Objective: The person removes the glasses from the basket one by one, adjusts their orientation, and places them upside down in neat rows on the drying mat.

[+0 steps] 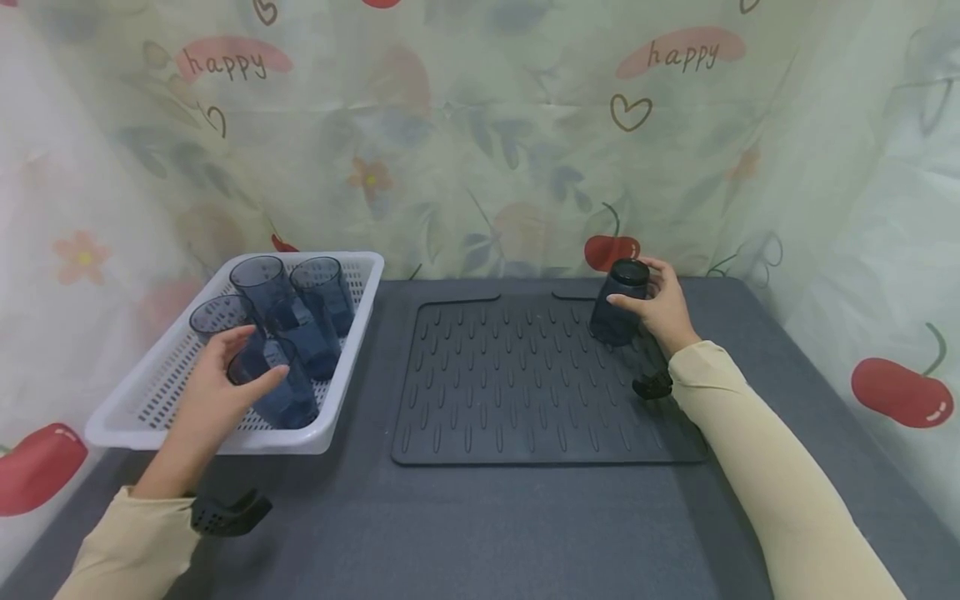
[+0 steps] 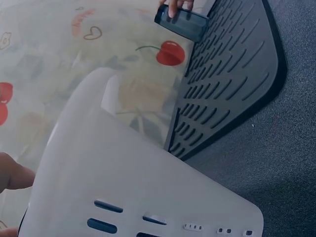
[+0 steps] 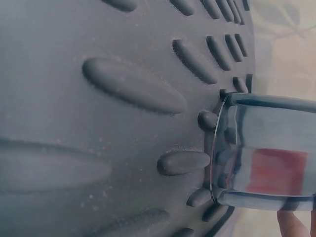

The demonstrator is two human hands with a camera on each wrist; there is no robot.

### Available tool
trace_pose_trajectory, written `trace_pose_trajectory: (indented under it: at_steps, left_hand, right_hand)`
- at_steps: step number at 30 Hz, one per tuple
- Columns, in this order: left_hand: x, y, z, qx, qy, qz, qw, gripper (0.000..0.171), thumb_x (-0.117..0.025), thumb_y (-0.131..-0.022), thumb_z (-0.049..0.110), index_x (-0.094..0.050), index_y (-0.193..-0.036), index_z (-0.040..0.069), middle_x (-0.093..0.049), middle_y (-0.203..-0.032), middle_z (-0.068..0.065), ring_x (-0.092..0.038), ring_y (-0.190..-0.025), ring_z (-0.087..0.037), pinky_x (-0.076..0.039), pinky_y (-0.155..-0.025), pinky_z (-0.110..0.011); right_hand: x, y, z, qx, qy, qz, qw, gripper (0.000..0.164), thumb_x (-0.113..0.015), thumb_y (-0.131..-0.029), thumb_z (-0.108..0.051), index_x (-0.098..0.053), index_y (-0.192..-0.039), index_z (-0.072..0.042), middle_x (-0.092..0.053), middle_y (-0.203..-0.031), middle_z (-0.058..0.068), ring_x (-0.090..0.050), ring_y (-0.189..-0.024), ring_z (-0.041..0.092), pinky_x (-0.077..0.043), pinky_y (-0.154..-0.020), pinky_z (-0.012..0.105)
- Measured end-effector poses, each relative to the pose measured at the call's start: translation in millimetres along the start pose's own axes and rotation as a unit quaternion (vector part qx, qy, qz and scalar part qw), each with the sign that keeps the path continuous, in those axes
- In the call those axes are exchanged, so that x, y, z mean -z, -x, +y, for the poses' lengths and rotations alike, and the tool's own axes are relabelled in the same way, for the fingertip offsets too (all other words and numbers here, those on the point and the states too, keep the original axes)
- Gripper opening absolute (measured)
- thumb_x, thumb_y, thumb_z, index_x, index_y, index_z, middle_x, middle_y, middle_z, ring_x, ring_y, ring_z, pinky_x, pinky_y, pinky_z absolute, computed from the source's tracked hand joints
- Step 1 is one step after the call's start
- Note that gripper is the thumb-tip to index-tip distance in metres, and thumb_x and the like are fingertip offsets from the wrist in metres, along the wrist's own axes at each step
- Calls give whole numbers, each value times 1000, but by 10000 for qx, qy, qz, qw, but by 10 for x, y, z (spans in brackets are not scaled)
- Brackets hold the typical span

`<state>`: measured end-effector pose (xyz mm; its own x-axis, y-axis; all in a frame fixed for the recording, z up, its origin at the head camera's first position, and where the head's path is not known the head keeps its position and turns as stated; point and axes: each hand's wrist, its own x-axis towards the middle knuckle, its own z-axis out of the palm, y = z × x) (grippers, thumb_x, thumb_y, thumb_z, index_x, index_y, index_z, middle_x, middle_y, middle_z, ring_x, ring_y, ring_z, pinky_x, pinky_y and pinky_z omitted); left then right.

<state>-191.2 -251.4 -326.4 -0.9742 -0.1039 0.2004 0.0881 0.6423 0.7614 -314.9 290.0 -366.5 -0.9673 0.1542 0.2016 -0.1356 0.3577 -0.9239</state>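
On the right, my right hand (image 1: 663, 308) grips an upside-down blue glass (image 1: 618, 308), thumb on one side and fingers on the other. Its mouth is down at the back right of the dark ribbed mat (image 1: 487, 392); in the right wrist view the glass (image 3: 271, 163) has its rim right at the ribs. My left hand (image 1: 217, 383) is over the white basket (image 1: 348, 358), thumb and fingers spread at the rim of the nearest blue glass (image 1: 288, 396). Several blue glasses stand or lean there, mouths up, among them a tall one (image 1: 281, 304) and a back one (image 1: 330, 292).
The mat lies on a grey cloth-covered table (image 1: 480, 525), to the right of the basket. A printed curtain (image 1: 465, 167) hangs behind and along both sides. The basket's wall (image 2: 148, 182) rises between the left wrist camera and the mat.
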Motion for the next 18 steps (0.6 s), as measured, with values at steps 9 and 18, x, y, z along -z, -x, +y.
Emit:
trace_pose_trajectory:
  at_steps: [9, 18]
  left_hand:
    - [10, -40, -25, 290, -257, -493, 9980, 96, -72, -86, 39, -14, -153, 2, -19, -155, -29, -22, -140, -49, -24, -107, -67]
    - [13, -74, -7, 501, -451, -754, 9949, 105, -76, -82, 41, -10, -153, 0, -18, -154, -33, -22, -138, -53, -23, -105, -70]
  right_hand:
    - [7, 5, -5, -29, -32, -5, 10000, 88, -78, -82, -23, -22, -150, -14, -37, -146, 17, -42, -131, 30, -39, -106, 47]
    - [-1, -8, 15, -33, 22, 9, 10000, 87, -78, -83, -25, -23, -150, -17, -36, -146, 17, -42, -131, 30, -39, -105, 47]
